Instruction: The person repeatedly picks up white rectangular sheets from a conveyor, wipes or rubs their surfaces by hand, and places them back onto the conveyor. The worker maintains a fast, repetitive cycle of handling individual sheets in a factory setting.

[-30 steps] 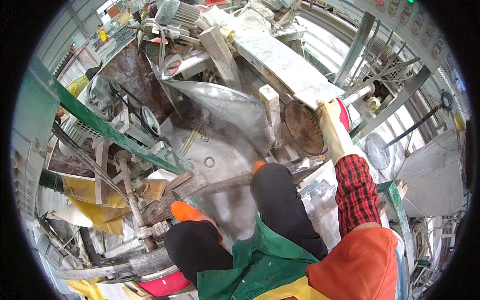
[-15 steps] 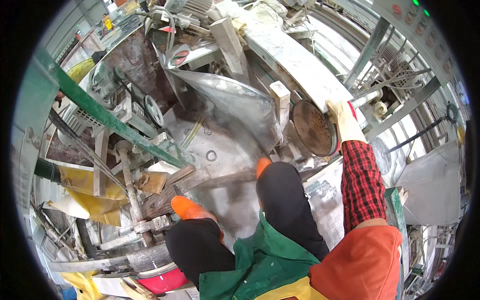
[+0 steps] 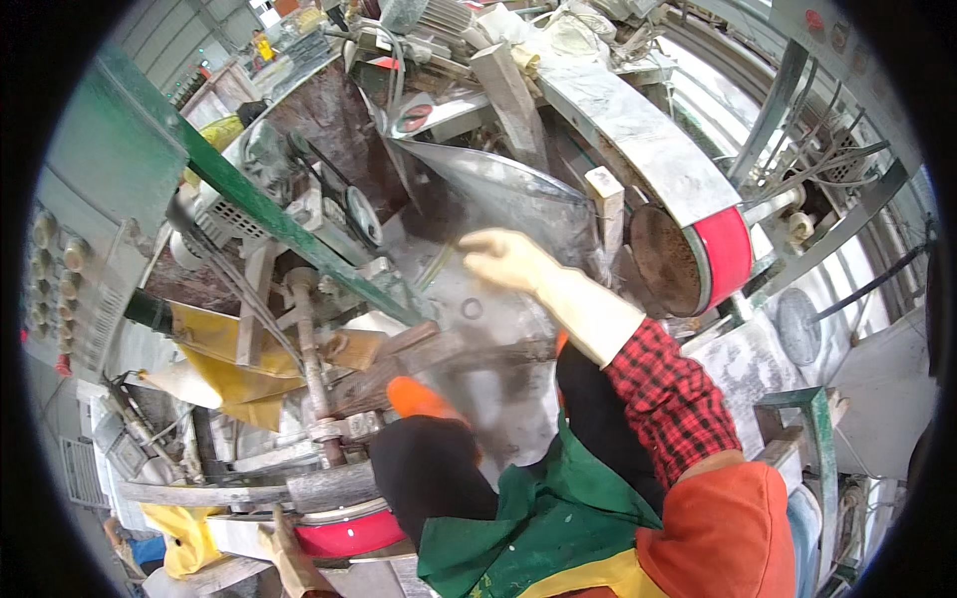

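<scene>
The right hand [image 3: 508,261], in a pale rubber glove, hovers with fingers loosely spread and empty over the wet grey metal guard sheet [image 3: 518,199], just left of the red-rimmed rusty round wheel [image 3: 688,261], gripping nothing yet, while the left hand is out of view.

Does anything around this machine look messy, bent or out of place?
Yes. Pale splatter coats the curved metal guard that the gloved right hand reaches over, and crumpled yellow sheeting hangs loose at the left. The wheel face looks brown and crusted.
</scene>
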`<state>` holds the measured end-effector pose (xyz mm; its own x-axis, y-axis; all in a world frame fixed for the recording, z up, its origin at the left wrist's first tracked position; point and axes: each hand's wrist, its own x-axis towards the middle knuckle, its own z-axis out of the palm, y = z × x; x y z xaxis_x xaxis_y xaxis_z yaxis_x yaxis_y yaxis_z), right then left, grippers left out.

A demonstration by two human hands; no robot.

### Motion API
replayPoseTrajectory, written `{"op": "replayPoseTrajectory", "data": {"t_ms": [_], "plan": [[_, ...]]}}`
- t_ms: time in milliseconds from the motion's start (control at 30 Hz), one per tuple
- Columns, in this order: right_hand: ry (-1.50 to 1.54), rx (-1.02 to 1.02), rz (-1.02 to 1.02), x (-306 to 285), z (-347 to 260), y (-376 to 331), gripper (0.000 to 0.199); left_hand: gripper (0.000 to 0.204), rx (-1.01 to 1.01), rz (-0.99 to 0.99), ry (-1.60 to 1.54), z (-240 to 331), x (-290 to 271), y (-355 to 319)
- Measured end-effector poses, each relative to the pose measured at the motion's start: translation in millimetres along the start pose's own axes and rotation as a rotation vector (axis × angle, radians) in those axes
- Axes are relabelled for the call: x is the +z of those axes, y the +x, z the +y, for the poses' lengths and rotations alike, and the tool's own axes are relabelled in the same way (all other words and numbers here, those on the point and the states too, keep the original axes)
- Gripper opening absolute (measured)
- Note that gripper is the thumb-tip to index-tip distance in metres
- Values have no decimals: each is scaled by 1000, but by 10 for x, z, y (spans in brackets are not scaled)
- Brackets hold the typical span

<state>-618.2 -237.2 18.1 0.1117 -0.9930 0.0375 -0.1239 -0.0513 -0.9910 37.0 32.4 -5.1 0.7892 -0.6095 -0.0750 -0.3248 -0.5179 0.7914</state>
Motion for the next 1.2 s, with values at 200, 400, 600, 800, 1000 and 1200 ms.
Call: {"op": "replayPoseTrajectory", "data": {"t_ms": [200,400,600,800,1000,1200], "plan": [[-406,-95,-41,485,683,-139,37,85,123,24,0,166,278,-471],[-459,122,-173,461,321,-327,28,79,22,-107,-332,296,418,-744],[-762,-5,-267,461,158,-260,28,78,-137,87,-343,154,84,-438],[-680,-85,-190,415,117,-289,39,80,-154,-4,-534,857,-324,-938],[-92,23,-206,653,281,-190,41,81,33,-264,-500,2087,64,-1587],[595,264,-233,659,242,-68,47,83,384,-831,-358,3341,1664,-1678]]}}
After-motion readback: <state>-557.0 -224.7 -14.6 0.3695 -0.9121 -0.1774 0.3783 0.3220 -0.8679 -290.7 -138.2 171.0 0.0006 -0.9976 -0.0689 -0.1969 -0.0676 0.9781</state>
